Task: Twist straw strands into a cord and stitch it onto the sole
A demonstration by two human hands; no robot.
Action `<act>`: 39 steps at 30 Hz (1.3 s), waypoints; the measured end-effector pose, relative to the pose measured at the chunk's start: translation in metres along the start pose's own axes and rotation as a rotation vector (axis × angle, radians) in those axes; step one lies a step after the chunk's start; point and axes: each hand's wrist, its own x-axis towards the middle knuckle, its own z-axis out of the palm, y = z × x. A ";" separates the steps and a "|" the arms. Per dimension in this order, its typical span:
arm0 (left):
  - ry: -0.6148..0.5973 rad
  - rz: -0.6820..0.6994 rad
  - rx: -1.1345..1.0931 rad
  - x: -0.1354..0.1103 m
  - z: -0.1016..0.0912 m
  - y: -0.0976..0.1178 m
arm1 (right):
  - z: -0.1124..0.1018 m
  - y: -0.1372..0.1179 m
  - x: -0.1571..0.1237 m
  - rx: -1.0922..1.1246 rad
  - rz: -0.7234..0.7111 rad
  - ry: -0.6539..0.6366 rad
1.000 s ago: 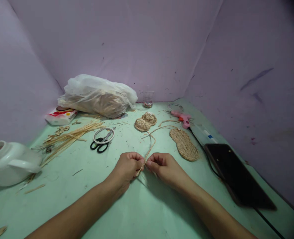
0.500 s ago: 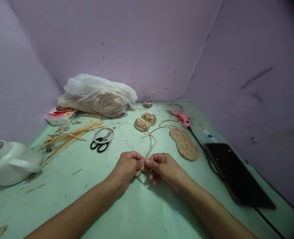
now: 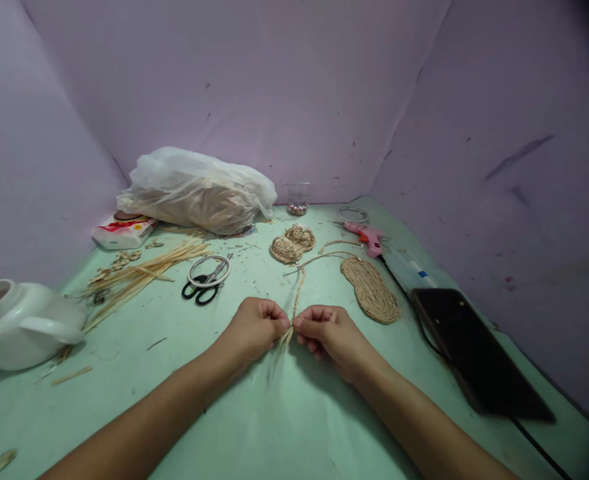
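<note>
Table point(image 3: 294, 427): pale green, boxed in by lilac cloth walls at the back and on both sides. Open room lies only in the near middle.
Plastic bag point(image 3: 199, 190) of fibre at back left. Dark tablet point(image 3: 474, 347) along the right edge, with a cable beside it. White pot point(image 3: 19, 327) at the left edge.
Straw strips point(image 3: 139, 273) and scissors point(image 3: 205, 280) sit left of centre. Oval coiled mat point(image 3: 369, 290) sits right of centre, near the hands.
Left hand point(image 3: 254, 330) and right hand point(image 3: 329, 330): knuckles almost touching, each grip pressed thumb to forefinger on the near end of the braided cord point(image 3: 298, 290).
The cord runs from the pinch away towards the mat. Loose strands fan out below the pinch.
Judgement: light, limp and dry, with strands likely to fray or slip. Best held right at the last plait.
</note>
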 end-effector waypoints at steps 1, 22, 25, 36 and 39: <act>0.030 0.056 0.058 0.000 0.000 -0.002 | 0.001 0.000 0.000 0.001 -0.005 0.011; 0.162 0.879 1.096 -0.039 0.020 -0.020 | 0.004 0.007 -0.002 0.235 -0.042 -0.013; 0.311 0.705 0.704 -0.037 0.010 -0.006 | 0.004 0.005 -0.003 0.217 -0.039 0.012; -0.254 -0.192 -0.294 -0.007 -0.006 0.005 | 0.008 0.005 -0.002 0.073 -0.039 -0.021; -0.232 -0.173 -0.219 -0.005 -0.007 0.004 | 0.005 0.006 0.001 0.014 -0.044 -0.017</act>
